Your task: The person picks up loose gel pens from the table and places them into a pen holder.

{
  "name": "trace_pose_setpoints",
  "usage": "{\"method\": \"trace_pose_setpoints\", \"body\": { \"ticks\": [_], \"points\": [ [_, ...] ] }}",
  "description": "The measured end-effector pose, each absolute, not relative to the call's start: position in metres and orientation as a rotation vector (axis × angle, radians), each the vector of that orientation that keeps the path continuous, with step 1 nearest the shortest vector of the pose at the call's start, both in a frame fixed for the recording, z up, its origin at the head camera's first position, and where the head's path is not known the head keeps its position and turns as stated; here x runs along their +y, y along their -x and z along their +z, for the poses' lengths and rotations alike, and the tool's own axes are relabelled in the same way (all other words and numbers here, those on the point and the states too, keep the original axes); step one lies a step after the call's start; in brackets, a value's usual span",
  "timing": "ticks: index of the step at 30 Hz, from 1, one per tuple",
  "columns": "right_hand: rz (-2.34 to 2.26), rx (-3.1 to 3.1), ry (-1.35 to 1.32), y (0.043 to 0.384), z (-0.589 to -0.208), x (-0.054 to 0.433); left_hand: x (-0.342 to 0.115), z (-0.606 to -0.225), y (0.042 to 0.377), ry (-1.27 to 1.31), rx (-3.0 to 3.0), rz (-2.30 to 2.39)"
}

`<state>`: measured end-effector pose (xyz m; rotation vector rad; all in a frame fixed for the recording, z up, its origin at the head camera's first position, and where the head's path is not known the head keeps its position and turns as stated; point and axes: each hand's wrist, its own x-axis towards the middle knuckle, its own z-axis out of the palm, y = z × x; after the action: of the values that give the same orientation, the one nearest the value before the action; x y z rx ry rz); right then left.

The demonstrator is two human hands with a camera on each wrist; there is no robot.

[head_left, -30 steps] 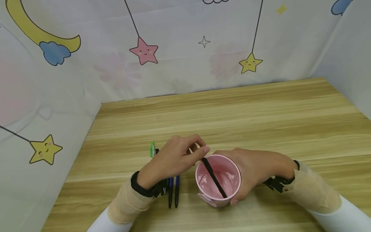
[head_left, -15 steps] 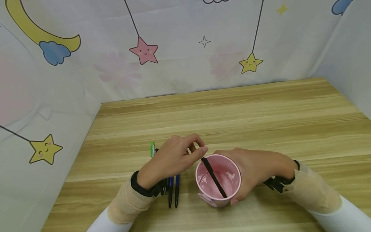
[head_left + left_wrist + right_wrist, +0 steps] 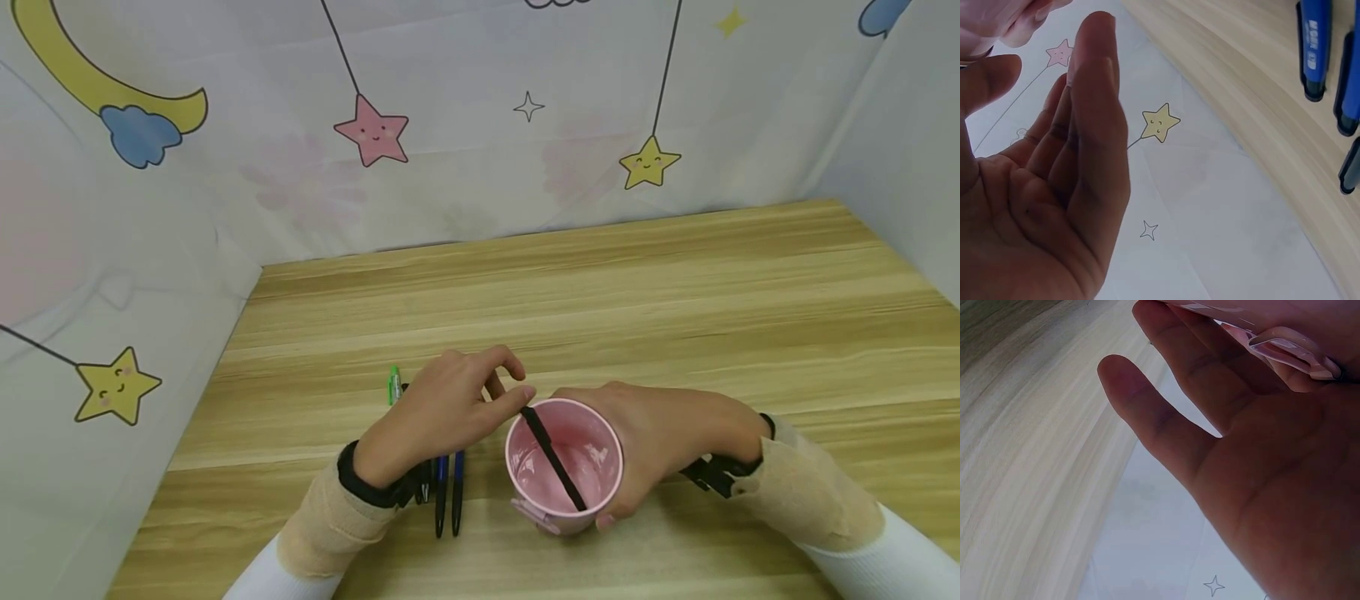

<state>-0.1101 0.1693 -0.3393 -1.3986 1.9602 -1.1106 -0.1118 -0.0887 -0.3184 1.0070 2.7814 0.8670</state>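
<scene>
Pink cup (image 3: 594,454) is grasped by right fingers (image 3: 1154,419); the left hand (image 3: 442,412), fingers (image 3: 1100,119) loose, partly hides nearby pens (image 3: 441,500).

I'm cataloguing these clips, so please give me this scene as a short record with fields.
Container: glossy pink round cup, mouth up
Contents: one slim black pen, leaning diagonally
Right hand: right hand grips the cup's side
Left hand: left hand near the pen's upper end, holding nothing
Left of cup: blue-and-black pens and a green pen, partly hidden; count unclear
Surface: wood-grain table
Backdrop: white cloth printed with stars
</scene>
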Motion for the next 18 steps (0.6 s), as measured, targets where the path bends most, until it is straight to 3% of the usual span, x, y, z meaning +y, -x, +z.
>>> {"method": "trace_pose_setpoints", "body": {
  "ticks": [18],
  "points": [
    [-1.122, 1.966, 1.356, 0.1074, -0.3388, 0.1684, -0.0892, -0.3196, 0.1106, -0.87, 2.863, 0.679]
  ]
}}
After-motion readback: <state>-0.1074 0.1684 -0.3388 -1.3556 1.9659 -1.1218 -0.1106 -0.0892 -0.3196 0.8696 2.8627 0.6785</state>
